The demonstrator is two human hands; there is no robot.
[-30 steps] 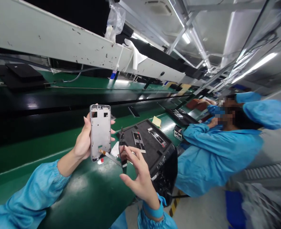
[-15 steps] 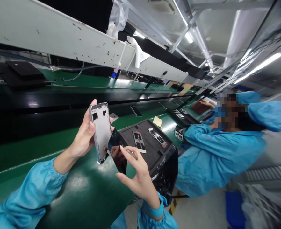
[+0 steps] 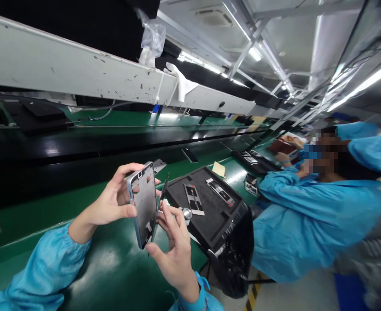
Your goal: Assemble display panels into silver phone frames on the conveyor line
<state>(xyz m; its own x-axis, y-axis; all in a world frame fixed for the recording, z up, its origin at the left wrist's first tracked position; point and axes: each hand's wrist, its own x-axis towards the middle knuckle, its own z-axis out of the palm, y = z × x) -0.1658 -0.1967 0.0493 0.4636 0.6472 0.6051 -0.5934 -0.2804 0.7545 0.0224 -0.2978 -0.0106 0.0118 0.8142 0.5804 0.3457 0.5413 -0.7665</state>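
Note:
In the head view, my left hand [image 3: 114, 198] grips a phone frame [image 3: 144, 198] with blue-grey sides, its thumb on the near edge and fingers behind. The frame stands tilted upright, its pale inner face with small cut-outs turned towards me. My right hand [image 3: 176, 248] is closed on a thin dark phone screen [image 3: 163, 190], seen nearly edge-on close along the frame's right side. Whether the two parts touch along the edge I cannot tell. My right thumb rests by the frame's lower corner. The flex cable is not visible.
Right of my hands lies a black foam tray [image 3: 210, 229] with two phone parts [image 3: 193, 199]. A round metal object [image 3: 186, 213], a yellow pad [image 3: 219, 169] and a dark phone [image 3: 189, 155] lie nearby. A co-worker in blue [image 3: 294, 220] sits at the right.
The screen has swung from facing me to nearly edge-on beside the frame. Both hands sit slightly lower and closer together. The view has shifted a little.

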